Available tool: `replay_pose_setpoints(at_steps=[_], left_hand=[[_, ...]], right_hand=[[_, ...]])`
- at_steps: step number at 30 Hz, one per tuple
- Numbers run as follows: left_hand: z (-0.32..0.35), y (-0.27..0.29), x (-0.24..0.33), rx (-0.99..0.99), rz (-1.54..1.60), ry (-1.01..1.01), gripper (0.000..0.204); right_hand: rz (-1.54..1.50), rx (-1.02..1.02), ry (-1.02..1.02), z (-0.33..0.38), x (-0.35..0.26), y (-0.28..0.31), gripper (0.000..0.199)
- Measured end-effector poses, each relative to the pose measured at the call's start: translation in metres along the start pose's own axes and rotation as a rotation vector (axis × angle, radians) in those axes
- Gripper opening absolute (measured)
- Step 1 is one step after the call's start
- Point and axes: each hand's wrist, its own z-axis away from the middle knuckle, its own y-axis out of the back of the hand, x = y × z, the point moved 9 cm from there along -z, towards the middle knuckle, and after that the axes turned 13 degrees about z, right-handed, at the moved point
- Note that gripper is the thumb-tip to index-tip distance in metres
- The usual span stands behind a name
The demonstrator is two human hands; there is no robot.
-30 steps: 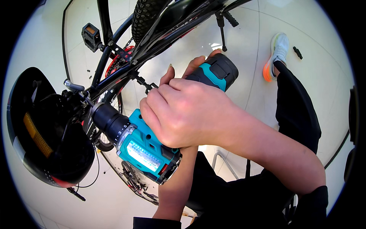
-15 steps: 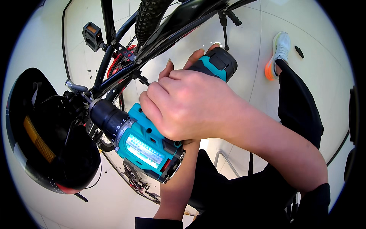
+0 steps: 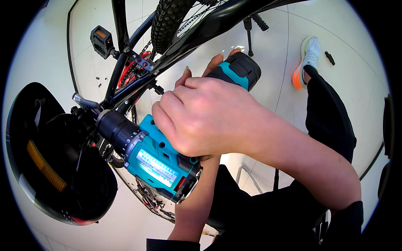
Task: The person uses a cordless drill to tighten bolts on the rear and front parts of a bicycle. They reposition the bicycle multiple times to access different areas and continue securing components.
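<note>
Helmet (image 3: pixel 90 190) lower; drill (image 3: pixel 153 157) axis points upper-left; left hand (image 3: pixel 213 65), right hand (image 3: pixel 205 117) clasp it

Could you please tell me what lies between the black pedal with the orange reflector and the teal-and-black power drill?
In the head view, glossy black bicycle frame tubes lie between the pedal and the power drill.

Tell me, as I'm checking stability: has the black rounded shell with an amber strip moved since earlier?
Yes, the shell has shifted lower in view against the small black elongated floor piece.
</note>
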Motion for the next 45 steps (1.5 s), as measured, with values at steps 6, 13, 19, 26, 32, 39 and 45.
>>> replay_pose_setpoints(at_steps=[6, 13, 19, 26, 32, 39, 45], left_hand=[[0.012, 0.009, -0.009, 0.089, 0.275, 0.115, 0.05], [0.054, 0.008, -0.031, 0.238, 0.802, 0.409, 0.05], [0.079, -0.003, -0.041, 0.289, 1.081, 0.588, 0.049], [0.092, -0.004, -0.046, 0.334, 1.216, 0.675, 0.049], [0.094, -0.011, -0.046, 0.333, 1.279, 0.712, 0.049], [0.096, -0.009, -0.047, 0.324, 1.328, 0.759, 0.049], [0.105, -0.007, -0.045, 0.322, 1.338, 0.741, 0.049]], right_hand=[[0.016, 0.021, -0.004, 0.002, 0.002, 0.003, 0.022], [0.025, 0.009, -0.004, 0.006, 0.005, 0.005, 0.021], [0.043, 0.012, 0.003, 0.007, 0.004, 0.006, 0.022], [0.028, 0.027, 0.0, 0.009, 0.001, 0.008, 0.022], [0.05, 0.039, -0.016, 0.012, 0.004, 0.01, 0.022], [0.034, -0.002, -0.044, 0.0, 0.002, 0.002, 0.018], [0.03, -0.003, -0.055, 0.013, -0.005, 0.005, 0.016]])
